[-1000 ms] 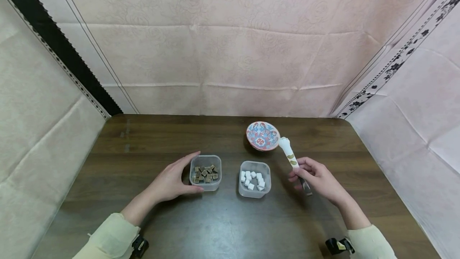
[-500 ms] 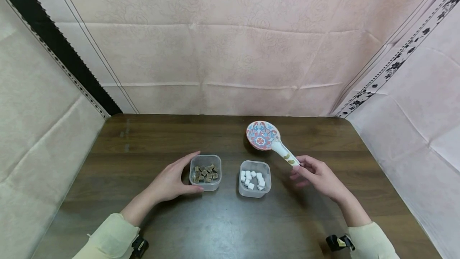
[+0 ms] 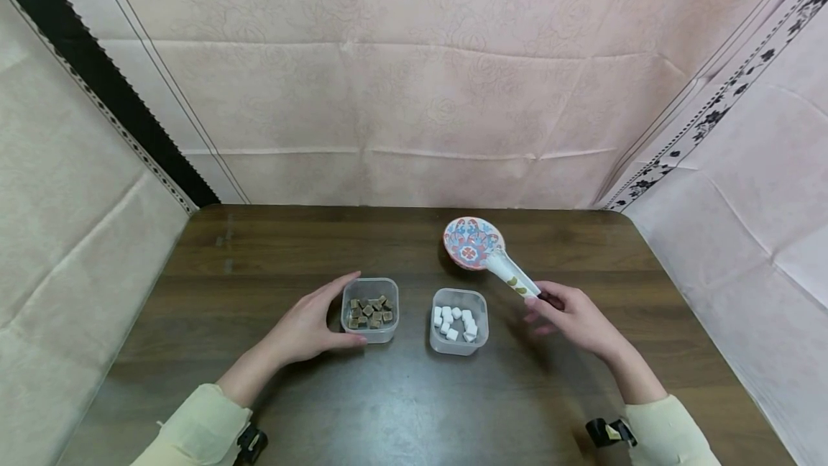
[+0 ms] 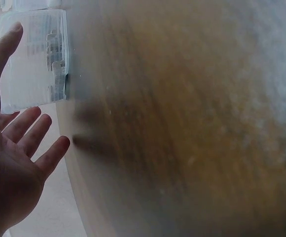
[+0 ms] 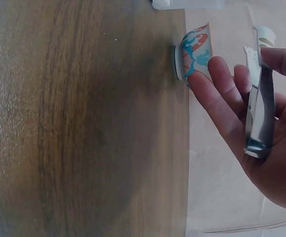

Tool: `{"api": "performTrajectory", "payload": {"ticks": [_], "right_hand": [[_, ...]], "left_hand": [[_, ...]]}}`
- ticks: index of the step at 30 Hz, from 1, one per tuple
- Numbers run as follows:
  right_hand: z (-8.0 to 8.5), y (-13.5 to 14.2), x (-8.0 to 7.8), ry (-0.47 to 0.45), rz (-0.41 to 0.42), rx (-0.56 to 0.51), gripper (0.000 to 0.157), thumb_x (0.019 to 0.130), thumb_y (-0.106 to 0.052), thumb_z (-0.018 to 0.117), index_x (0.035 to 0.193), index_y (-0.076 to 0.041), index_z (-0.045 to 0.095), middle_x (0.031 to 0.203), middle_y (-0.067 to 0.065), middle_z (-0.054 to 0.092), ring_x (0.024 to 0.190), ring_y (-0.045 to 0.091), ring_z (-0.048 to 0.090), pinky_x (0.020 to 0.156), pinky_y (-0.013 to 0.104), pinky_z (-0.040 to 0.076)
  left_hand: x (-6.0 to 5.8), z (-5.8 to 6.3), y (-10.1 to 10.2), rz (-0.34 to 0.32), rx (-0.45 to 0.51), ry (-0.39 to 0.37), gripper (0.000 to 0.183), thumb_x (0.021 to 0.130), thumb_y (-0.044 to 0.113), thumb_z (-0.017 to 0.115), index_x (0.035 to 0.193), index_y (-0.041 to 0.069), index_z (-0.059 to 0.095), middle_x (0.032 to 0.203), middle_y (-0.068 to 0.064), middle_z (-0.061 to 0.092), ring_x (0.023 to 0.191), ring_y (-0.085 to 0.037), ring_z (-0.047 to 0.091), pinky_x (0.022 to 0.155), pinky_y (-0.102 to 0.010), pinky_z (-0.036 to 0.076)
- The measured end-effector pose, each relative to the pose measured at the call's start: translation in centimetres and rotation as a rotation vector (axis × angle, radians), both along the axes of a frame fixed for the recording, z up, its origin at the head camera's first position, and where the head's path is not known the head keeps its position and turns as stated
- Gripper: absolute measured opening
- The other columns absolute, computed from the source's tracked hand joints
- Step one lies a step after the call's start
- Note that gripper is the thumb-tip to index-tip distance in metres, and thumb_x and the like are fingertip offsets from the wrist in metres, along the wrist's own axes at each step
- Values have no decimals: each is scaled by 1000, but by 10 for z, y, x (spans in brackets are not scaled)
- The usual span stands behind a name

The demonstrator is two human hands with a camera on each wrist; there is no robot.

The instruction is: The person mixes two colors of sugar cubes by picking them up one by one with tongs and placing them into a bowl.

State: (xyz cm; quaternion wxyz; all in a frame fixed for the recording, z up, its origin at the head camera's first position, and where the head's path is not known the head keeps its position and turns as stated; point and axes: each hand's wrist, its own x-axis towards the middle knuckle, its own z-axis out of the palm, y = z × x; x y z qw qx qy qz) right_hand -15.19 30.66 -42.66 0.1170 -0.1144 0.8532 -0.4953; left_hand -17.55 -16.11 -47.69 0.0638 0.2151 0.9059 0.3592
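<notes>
Bench (image 3: 401, 412): dark wood; two tubs stand near its middle, and a bowl stands close to its far edge, right of centre.
Left tub (image 3: 382, 337): holds brown cubes (image 3: 367, 311); left of the bench's centre.
Right tub (image 3: 453, 348): holds white cubes (image 3: 445, 315); just right of centre, apart from the left tub.
Patterned bowl (image 3: 467, 239): upright; its painted inside shows, with no cube visible on it.
Tongs (image 3: 514, 275): metal handle, white paw-shaped end directed toward the far edge; in the head view this end overlaps the bowl's near right rim, while the right wrist view suggests it is raised above; contact cannot be told.
Right hand (image 3: 572, 315): fingers grasping the tongs.
Left hand (image 3: 304, 326): thumb and forefinger grasping the left tub from its left side, the other fingers loosely extended.
Done: the tongs are taken up and the left tub is steadied.
Left to do: judging by the cubes, all seen inside the tubs, and none seen in the tongs, the work with the cubes seems barely begun.
</notes>
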Motion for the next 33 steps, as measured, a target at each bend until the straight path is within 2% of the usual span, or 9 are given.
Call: {"api": "performTrajectory", "payload": {"ticks": [7, 15, 19, 25, 33], "right_hand": [[2, -1, 0, -2, -3, 25, 37, 109, -14, 64, 133, 13, 59, 113, 30, 71, 95, 33, 76, 74, 44, 66], [4, 0, -3, -11, 20, 41, 34, 109, -15, 63, 130, 12, 60, 112, 29, 72, 95, 35, 76, 75, 44, 67], [10, 1, -7, -12, 71, 77, 29, 110, -14, 62, 125, 10, 62, 105, 23, 73, 93, 35, 76, 75, 43, 66], [24, 1, -14, 23, 162, 159, 17, 110, -16, 62, 113, 0, 68, 93, 10, 75, 86, 31, 76, 72, 43, 66], [42, -3, -23, 78, 262, 250, 15, 110, -17, 62, 108, -5, 70, 89, 1, 73, 77, 17, 69, 64, 30, 58]], "left_hand": [[0, 0, 0, 0, 4, -8, 108, 79, 51, 94, 166, 17, 39, 164, -14, 47, 148, -41, 47, 114, -67, 43], [1, 2, 0, -2, 7, 32, 107, 79, 46, 95, 165, 15, 40, 164, -13, 48, 146, -41, 49, 114, -65, 44], [1, 2, 1, -3, 9, 34, 106, 80, 46, 95, 165, 14, 40, 163, -14, 49, 146, -41, 49, 114, -65, 44], [1, 2, 1, -6, 7, 35, 107, 80, 48, 95, 165, 14, 40, 163, -14, 49, 146, -40, 49, 114, -64, 44], [0, 0, 1, -11, 4, 31, 107, 79, 49, 95, 165, 15, 40, 163, -14, 49, 146, -41, 50, 114, -64, 44]]}}
